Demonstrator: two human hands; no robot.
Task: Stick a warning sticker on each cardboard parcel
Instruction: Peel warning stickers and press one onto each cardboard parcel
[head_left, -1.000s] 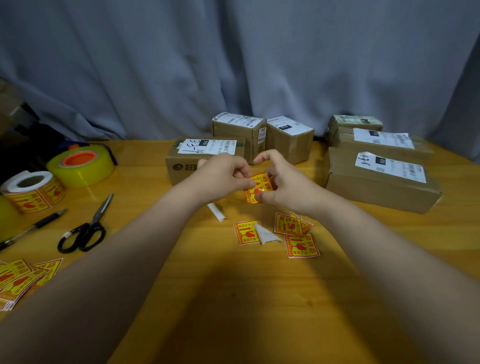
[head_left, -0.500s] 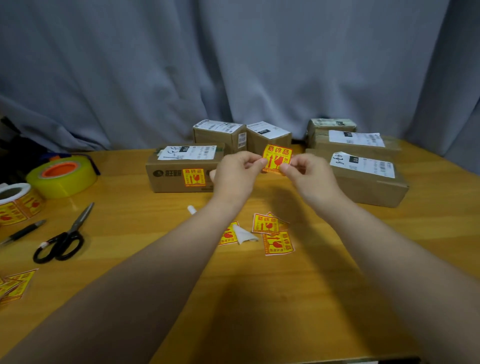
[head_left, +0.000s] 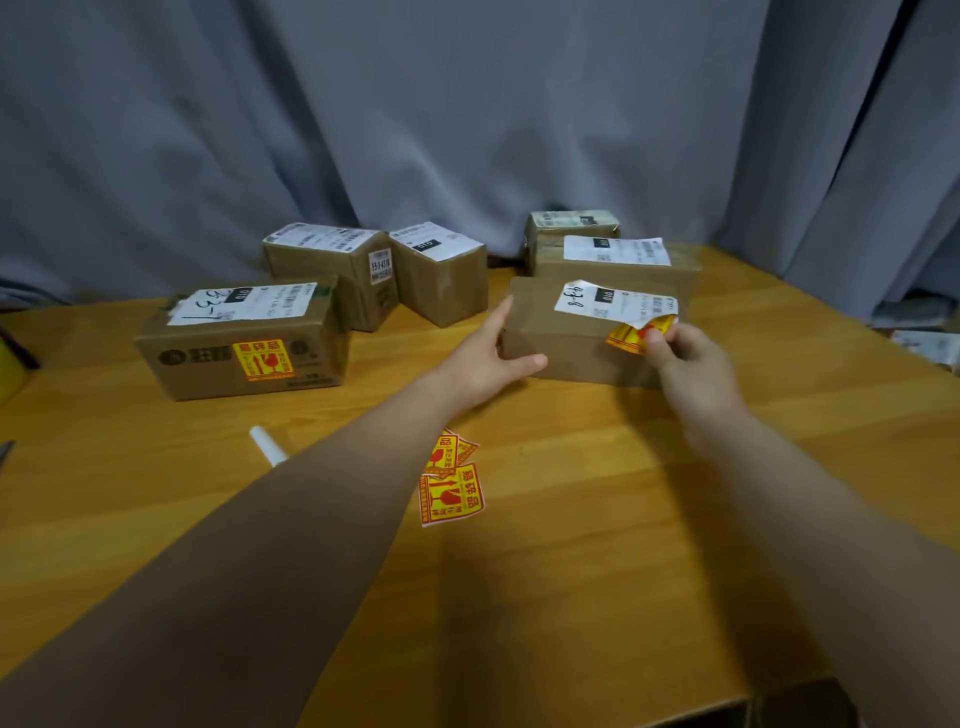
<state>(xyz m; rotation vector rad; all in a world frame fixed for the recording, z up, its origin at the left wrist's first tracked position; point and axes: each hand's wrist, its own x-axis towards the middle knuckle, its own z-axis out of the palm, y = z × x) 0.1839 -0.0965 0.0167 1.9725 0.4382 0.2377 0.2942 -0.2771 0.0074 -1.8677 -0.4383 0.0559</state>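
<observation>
My right hand (head_left: 685, 364) pinches a yellow and red warning sticker (head_left: 631, 338), curled, at the near right edge of a flat cardboard parcel (head_left: 540, 322) with a white shipping label. My left hand (head_left: 485, 358) rests open against that parcel's left end, thumb along its front face. To the left sits another parcel (head_left: 208, 364) with a warning sticker (head_left: 262, 359) stuck on its front. Two small parcels (head_left: 332, 270) (head_left: 447, 280) stand behind, and two more (head_left: 618, 265) (head_left: 571, 223) lie behind the flat one.
Loose warning stickers (head_left: 451, 493) lie on the wooden table (head_left: 571, 571) between my arms, beside a small white roll of backing paper (head_left: 267, 446). A grey curtain (head_left: 467, 114) hangs behind. The table's near edge shows at bottom right.
Both hands moved right from the table's middle to the flat parcel. My left hand let go of the sticker and now rests on the parcel; the right hand alone carries it.
</observation>
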